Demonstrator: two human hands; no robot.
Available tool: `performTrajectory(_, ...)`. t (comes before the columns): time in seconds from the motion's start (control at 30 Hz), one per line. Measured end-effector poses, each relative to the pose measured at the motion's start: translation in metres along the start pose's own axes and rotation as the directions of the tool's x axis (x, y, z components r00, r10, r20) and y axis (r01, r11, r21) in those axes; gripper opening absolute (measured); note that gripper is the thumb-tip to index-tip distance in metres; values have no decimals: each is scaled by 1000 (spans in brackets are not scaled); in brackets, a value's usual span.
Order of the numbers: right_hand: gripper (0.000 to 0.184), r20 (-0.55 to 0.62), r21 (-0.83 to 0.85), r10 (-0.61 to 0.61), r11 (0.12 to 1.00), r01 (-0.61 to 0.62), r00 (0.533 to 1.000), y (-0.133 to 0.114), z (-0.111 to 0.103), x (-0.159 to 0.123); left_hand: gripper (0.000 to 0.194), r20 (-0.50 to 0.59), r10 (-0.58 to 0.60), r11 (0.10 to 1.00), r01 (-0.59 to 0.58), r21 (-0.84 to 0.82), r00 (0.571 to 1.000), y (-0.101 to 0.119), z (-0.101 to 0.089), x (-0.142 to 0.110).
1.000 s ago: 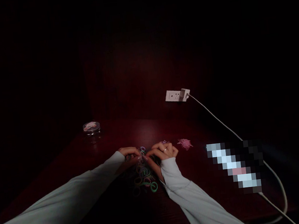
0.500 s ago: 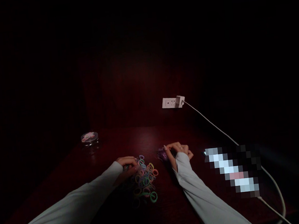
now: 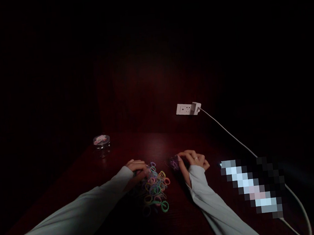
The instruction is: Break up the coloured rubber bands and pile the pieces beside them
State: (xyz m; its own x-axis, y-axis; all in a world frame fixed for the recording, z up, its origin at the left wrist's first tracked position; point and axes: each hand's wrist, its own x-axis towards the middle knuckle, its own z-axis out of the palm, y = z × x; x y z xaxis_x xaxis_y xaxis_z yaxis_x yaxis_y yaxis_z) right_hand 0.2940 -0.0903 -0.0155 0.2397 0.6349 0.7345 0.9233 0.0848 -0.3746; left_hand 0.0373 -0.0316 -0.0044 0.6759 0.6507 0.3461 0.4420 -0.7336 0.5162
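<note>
A loose pile of small coloured rubber bands [image 3: 154,187] lies on a dark red wooden table [image 3: 149,148]. My left hand [image 3: 135,167] rests at the pile's left edge with its fingers curled onto the bands. To the right, my right hand [image 3: 191,159] sits with fingers bent over a small heap of purple bands [image 3: 174,163]. What either hand pinches is too dim to make out. Both arms wear pale long sleeves.
A small clear jar [image 3: 101,142] with a pink lid stands at the table's back left. A white wall socket [image 3: 187,109] holds a plug, and its white cable [image 3: 232,135] runs down along the right. A blurred bright object [image 3: 251,186] lies right of my hand.
My hands were close together over the pile; the right hand has moved right to the purple heap. The left hand has stayed at the pile. The pink heap is now hidden.
</note>
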Motion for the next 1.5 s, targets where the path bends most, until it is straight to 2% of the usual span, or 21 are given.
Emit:
performTrajectory(0.1,23,68,57,-158,986,154,985,-33,-7,-14,39,32,56,998,-55,-21,998,5,-1,0)
performTrajectory(0.2,19,129,93,-308,950,297,943,-53,-11,-25,42,36,103,994,-101,-52,994,7,0,-1)
performTrajectory(0.33,11,89,55,-384,923,381,919,-56,-15,-25,57,33,164,983,-161,-83,986,2,1,-3)
performTrajectory(0.5,13,14,35,-412,911,411,911,-53,-18,-22,76,-2,170,981,-169,-91,986,-1,8,-3)
performTrajectory(0.63,11,18,111,-392,915,388,920,-54,-19,-24,77,6,172,980,-171,-104,985,2,11,-1)
performTrajectory(0.8,9,64,165,-342,930,328,938,-51,-17,-23,78,25,169,983,-167,-76,985,1,5,-2)
performTrajectory(1.0,24,102,165,-137,979,119,985,-43,-7,-17,52,20,167,986,-167,-1,986,-1,-1,-1)
performTrajectory(1.17,37,119,206,-6,978,-19,993,-43,-2,-15,44,-54,192,972,-183,145,980,-4,3,-1)
performTrajectory(1.3,41,132,250,88,961,-119,987,-43,-1,-14,36,-93,205,965,-186,186,974,-4,5,-2)
performTrajectory(1.5,42,164,284,104,947,-148,981,-46,1,-17,25,-116,95,986,-78,147,989,10,5,-3)
